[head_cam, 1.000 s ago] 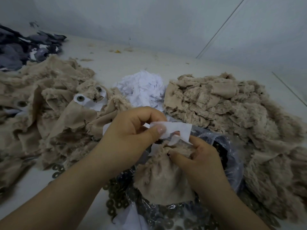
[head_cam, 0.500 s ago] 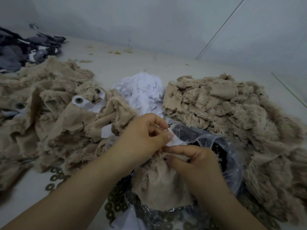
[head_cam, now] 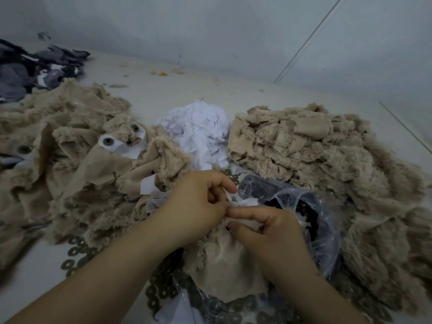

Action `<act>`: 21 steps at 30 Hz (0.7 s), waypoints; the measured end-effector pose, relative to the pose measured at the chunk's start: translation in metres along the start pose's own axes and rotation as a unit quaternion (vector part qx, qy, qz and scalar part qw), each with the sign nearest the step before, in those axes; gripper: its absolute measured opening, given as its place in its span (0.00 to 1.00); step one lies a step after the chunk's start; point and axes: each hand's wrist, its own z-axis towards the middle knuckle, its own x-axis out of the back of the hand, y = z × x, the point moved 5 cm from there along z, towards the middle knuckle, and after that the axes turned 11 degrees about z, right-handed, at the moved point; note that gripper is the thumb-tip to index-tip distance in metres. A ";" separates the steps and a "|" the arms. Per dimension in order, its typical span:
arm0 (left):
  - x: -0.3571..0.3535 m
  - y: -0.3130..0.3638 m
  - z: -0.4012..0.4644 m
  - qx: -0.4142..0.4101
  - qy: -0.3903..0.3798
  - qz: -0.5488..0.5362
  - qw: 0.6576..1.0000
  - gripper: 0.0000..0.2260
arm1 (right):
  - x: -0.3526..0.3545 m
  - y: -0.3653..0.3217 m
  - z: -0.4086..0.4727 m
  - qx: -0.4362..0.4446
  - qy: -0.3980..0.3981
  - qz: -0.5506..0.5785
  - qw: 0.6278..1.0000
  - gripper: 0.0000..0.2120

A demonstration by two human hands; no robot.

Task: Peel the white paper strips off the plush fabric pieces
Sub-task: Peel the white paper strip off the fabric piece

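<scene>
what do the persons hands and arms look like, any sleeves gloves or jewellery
Both forearms are bare right to the frame's lower edge, with no sleeves in view. The left hand and right hand wear no gloves, and no rings, watch or bracelet show. Fingernails look short and unpainted.

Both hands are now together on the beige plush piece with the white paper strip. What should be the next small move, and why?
Probably the left hand should pull the white paper strip up and away while the right hand holds the beige plush fabric piece down. The strip is pinched between the left fingers, seems partly attached, and the heap of peeled white paper scraps lies just beyond.
</scene>
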 end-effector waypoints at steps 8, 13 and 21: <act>-0.003 0.003 0.005 -0.110 0.031 0.187 0.976 0.08 | 0.000 0.004 0.001 -0.008 0.001 -0.020 1.000 0.13; -0.001 0.011 0.005 -0.144 0.053 0.218 0.964 0.02 | 0.000 0.006 0.002 -0.007 -0.003 -0.028 1.000 0.14; -0.003 0.044 -0.033 -0.349 0.144 0.292 0.879 0.03 | 0.003 0.006 0.003 0.009 0.015 0.016 1.000 0.12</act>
